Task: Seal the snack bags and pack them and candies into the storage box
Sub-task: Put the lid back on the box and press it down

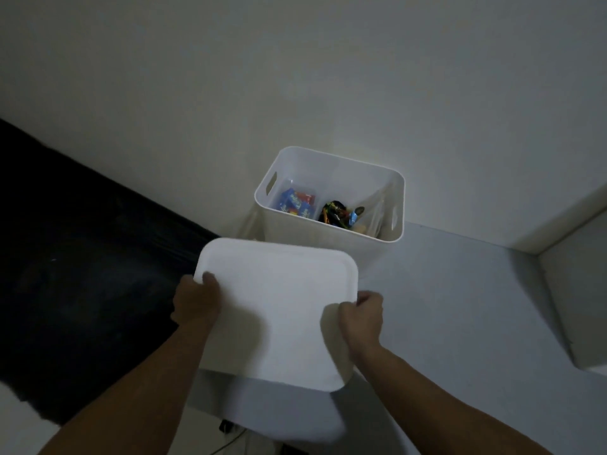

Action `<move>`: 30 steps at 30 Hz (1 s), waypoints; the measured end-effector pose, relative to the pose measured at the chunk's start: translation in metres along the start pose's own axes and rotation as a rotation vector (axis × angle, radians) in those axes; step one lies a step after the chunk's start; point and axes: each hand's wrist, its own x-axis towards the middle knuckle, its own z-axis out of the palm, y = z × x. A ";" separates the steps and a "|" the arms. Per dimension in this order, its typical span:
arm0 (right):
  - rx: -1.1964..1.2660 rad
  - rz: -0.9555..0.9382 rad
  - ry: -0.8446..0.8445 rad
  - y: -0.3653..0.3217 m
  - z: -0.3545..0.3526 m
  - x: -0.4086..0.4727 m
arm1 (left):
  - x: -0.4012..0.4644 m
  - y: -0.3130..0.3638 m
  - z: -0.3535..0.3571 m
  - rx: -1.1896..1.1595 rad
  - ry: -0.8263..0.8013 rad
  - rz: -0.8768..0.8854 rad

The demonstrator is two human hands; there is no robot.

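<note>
A: Box status?
B: Storage box [331, 224] at twelve o'clock, uncovered; candies [338, 213] inside.
A: Hands?
B: Left hand [197, 303] and right hand [363, 315] clasp white lid [279, 307], fingers curled over its edges, six o'clock of the box.

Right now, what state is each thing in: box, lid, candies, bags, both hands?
Box: open, upright on the table, against the wall.
Lid: off the box, held in front of it by both hands.
Candies: inside the box, right side.
Blue packets: inside the box, left side.
Clear bag: inside the box, by the right wall; seal not discernible.
Left hand: gripping the lid's left edge.
Right hand: gripping the lid's right edge.
</note>
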 end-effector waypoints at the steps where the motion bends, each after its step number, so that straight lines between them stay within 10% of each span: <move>1: 0.026 -0.071 0.027 -0.012 -0.004 -0.002 | -0.002 0.013 -0.002 -0.042 0.062 0.041; 8: 0.065 -0.427 0.166 -0.091 -0.046 0.023 | 0.009 0.134 -0.018 -0.297 0.096 0.219; 30: -0.261 -0.287 0.127 -0.130 -0.048 0.189 | 0.049 0.259 0.053 -0.040 -0.159 0.406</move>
